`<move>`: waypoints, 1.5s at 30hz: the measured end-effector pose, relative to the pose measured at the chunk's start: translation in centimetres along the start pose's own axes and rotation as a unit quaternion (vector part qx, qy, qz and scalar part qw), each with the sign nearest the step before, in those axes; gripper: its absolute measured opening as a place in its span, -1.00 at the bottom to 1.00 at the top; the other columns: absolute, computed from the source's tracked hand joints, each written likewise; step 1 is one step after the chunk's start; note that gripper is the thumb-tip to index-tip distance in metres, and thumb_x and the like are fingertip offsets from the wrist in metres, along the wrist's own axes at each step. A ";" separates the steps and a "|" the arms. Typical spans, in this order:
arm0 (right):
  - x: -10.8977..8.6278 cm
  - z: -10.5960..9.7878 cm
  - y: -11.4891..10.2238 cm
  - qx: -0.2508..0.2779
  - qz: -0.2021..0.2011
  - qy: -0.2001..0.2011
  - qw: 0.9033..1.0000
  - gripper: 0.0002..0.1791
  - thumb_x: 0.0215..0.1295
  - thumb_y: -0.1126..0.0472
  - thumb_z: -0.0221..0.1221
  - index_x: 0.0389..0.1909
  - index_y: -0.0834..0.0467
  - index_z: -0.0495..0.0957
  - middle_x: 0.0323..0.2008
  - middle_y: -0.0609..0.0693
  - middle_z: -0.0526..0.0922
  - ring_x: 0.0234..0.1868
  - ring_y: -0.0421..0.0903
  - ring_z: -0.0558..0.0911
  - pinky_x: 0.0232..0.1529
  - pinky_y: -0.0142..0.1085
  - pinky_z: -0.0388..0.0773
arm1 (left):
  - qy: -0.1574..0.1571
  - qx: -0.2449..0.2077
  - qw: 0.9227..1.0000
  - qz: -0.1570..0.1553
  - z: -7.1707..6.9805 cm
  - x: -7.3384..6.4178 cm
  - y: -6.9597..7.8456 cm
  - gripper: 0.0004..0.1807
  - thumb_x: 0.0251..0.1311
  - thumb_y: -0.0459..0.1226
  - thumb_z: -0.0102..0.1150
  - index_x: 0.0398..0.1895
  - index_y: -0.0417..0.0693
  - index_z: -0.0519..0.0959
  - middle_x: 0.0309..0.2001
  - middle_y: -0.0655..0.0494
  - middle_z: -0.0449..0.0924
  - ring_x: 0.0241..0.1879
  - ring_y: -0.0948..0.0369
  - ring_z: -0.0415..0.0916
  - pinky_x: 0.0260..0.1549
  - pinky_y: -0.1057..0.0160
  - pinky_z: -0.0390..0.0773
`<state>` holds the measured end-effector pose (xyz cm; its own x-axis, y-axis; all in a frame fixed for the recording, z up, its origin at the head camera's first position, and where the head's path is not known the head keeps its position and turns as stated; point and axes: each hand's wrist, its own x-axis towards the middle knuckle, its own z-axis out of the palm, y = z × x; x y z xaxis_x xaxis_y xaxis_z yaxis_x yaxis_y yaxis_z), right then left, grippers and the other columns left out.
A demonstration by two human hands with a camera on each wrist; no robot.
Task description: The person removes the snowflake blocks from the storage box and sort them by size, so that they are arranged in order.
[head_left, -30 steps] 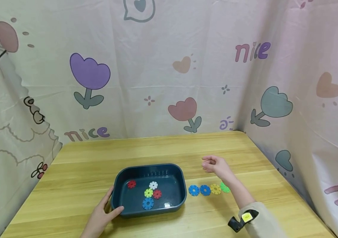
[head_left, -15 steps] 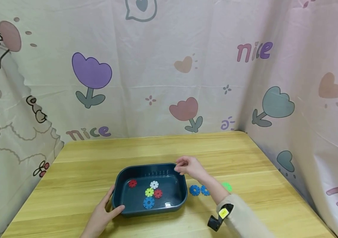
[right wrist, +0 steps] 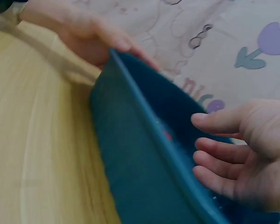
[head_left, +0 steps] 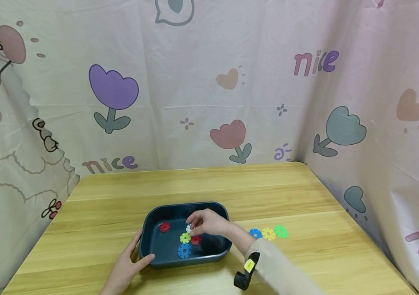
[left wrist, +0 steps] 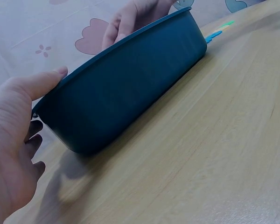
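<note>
The left hand is gripping the near-left corner of the dark blue rectangular basin, its thumb resting over the near rim and its fingers curving along the left wall; the right hand is hanging over the basin's interior, its fingers bending loosely and its thumb standing apart from them in a slack, unclosed grasp; the basin is sitting upright on the wooden table.

Inside, a white notched disc is showing partly behind the right fingers, contact being impossible to tell; a yellow-green notched disc is lying nearer the person, with a red notched disc close on its right and a larger blue notched disc close on its near side; a second red notched disc is lying apart, toward the left.

Outside, right of the basin, a blue disc, a yellow disc and a green disc are forming a row; behind the table, a printed curtain is hanging.
</note>
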<state>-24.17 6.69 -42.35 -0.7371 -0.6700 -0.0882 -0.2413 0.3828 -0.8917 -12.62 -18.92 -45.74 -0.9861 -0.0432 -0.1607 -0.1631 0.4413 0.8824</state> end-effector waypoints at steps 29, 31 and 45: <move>1.4 3.1 0.6 -0.298 -0.026 -0.093 0.950 -0.66 -0.01 0.22 0.39 -0.17 -0.02 0.58 -0.35 -0.19 0.40 -0.37 -0.34 0.37 -0.37 -0.51 0.39 | -0.008 0.030 0.999 -0.006 -0.3 0.1 0.1 -0.03 0.15 -0.02 0.19 0.47 -0.04 -0.15 0.41 -0.32 -0.17 0.30 -0.36 -0.17 0.11 -0.40 0.00; 1.4 3.2 0.5 -0.295 -0.017 -0.081 0.952 -0.67 -0.03 0.22 0.40 -0.21 -0.03 0.55 -0.34 -0.20 0.41 -0.36 -0.34 0.37 -0.36 -0.50 0.39 | -0.008 0.032 0.999 -0.007 -0.3 0.2 0.1 -0.03 0.14 -0.01 0.19 0.48 -0.04 -0.15 0.41 -0.32 -0.17 0.30 -0.36 -0.17 0.11 -0.39 0.00; 1.2 2.4 0.9 -0.113 0.005 -0.022 0.993 -0.81 0.10 0.50 0.19 -0.37 0.15 0.51 -0.51 -0.12 0.51 -0.50 -0.29 0.49 -0.50 -0.44 0.44 | -0.008 0.044 0.999 -0.017 -0.1 0.2 0.4 -0.02 0.12 0.01 0.20 0.47 -0.06 -0.14 0.40 -0.32 -0.14 0.31 -0.35 -0.16 0.11 -0.40 0.01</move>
<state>-23.81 4.74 -44.35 -0.7132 -0.6905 -0.1206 -0.3731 0.5195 -0.7687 -12.85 -18.87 -45.37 -0.9794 -0.0452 -0.1969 -0.1916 0.5175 0.8340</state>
